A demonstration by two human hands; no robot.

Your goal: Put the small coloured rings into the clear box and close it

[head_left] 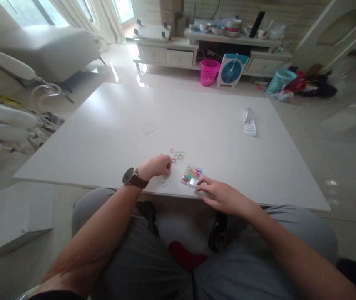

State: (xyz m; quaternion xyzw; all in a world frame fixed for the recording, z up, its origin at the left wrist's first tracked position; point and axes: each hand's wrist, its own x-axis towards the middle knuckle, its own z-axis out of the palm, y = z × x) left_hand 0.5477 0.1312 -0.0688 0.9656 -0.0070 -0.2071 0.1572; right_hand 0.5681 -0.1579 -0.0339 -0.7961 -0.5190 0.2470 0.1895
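A small clear compartment box sits near the table's front edge. Colourful small pieces fill several compartments, while the front right one shows a bare pale bottom. My right hand rests at the box's right side, fingers apart, fingertips at its edge. To the box's left, my left hand is closed in a pinch low over the table; what its fingertips hold is too small to make out. Several thin coloured rings lie loosely just beyond those fingers. One pale green ring lies nearer the front edge, below my left hand.
A clear flat lid-like piece lies farther back on the white table. Toward the right is a crumpled printed packet. Beyond the table stand a pink basket and a blue fan. White chairs flank the left side.
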